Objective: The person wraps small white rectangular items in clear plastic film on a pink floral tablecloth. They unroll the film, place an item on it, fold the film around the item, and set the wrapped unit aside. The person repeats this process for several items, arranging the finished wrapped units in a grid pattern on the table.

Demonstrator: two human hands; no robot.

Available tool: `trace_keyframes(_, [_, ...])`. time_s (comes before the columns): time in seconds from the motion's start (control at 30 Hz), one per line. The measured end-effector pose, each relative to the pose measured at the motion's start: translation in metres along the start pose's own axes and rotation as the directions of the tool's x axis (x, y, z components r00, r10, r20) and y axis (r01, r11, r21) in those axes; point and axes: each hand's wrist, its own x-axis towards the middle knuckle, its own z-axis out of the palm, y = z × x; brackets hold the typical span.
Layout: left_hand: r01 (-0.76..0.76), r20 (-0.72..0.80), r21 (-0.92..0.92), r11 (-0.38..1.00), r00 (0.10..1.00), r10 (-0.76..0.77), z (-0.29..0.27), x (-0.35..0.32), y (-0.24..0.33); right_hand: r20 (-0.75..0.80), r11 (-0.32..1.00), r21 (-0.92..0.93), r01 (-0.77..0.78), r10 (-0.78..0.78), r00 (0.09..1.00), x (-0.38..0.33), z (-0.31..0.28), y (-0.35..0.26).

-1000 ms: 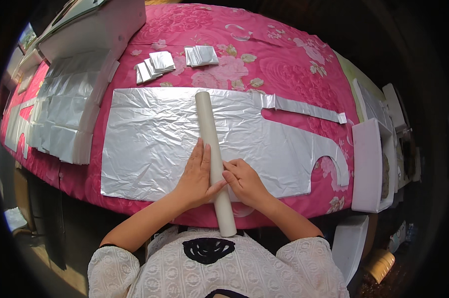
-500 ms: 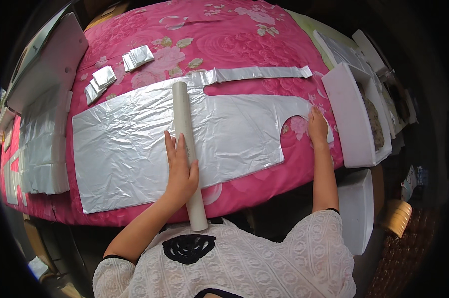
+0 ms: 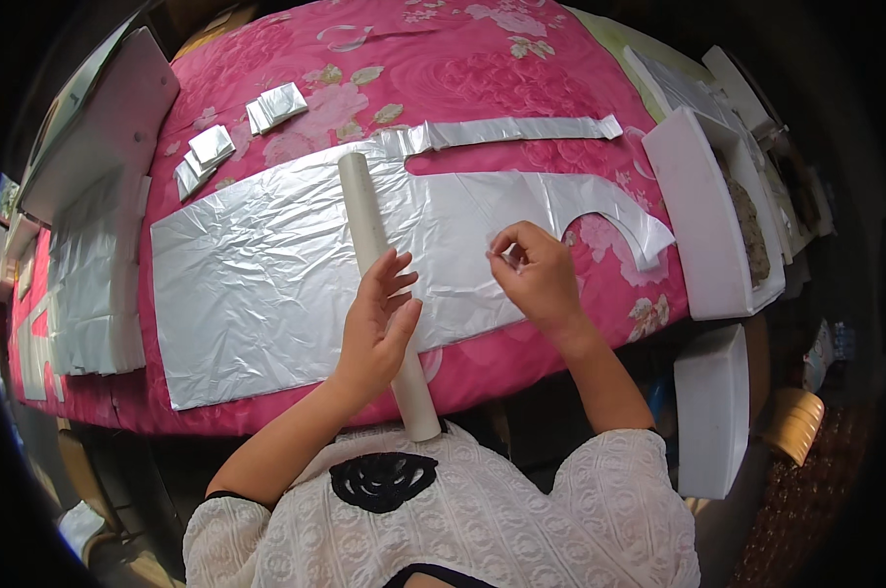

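Note:
A large crinkled silver sheet (image 3: pixel 266 265) with a curved cut-out at its right end lies flat on the pink flowered cloth (image 3: pixel 443 59). A long white cardboard tube (image 3: pixel 362 211) lies across the sheet, its near end sticking out over the table edge. My left hand (image 3: pixel 379 314) rests on the tube's near half with the fingers spread. To the right of the tube, my right hand (image 3: pixel 536 274) pinches the silver sheet between thumb and fingertips.
A narrow silver strip (image 3: pixel 511 129) lies beyond the sheet. Small folded silver pieces (image 3: pixel 276 103) sit at the far left. White foam boards stand at the left (image 3: pixel 100 108) and right (image 3: pixel 702 225), another (image 3: pixel 712 412) below. A stack of silver sheets (image 3: pixel 80 274) lies at the left.
My right hand has come back from the sheet's right cut-out end to the area just right of the tube and now pinches the sheet. The left hand's fingers have spread on the tube.

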Motion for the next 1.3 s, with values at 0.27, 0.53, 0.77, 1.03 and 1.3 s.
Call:
trace_keyframes(0.27, [0.592, 0.139, -0.191, 0.783, 0.806, -0.576, -0.103, -0.004, 0.011, 0.201, 0.81, 0.216, 0.546, -0.584, 0.787, -0.059, 0.068, -0.08])
trace_keyframes(0.53, [0.482, -0.148, -0.051, 0.875, 0.862, -0.484, -0.216, -0.046, 0.009, 0.309, 0.939, -0.331, 0.097, 0.01, 0.951, -0.097, 0.052, -0.058])
trace_keyframes(0.77, [0.366, 0.014, 0.445, 0.817, 0.91, -0.415, -0.121, -0.025, 0.008, 0.416, 0.914, -0.343, -0.217, 0.355, 0.837, -0.101, 0.054, -0.067])
trace_keyframes(1.03, [0.606, 0.25, -0.335, 0.722, 0.796, -0.552, -0.148, -0.009, 0.006, 0.532, 0.895, -0.3, -0.33, 0.445, 0.72, -0.084, 0.061, -0.065])
trace_keyframes(1.3, [0.643, -0.005, -0.058, 0.764, 0.765, -0.644, -0.291, -0.021, 0.007, 0.511, 0.872, -0.253, -0.418, 0.488, 0.708, -0.086, 0.059, -0.064])
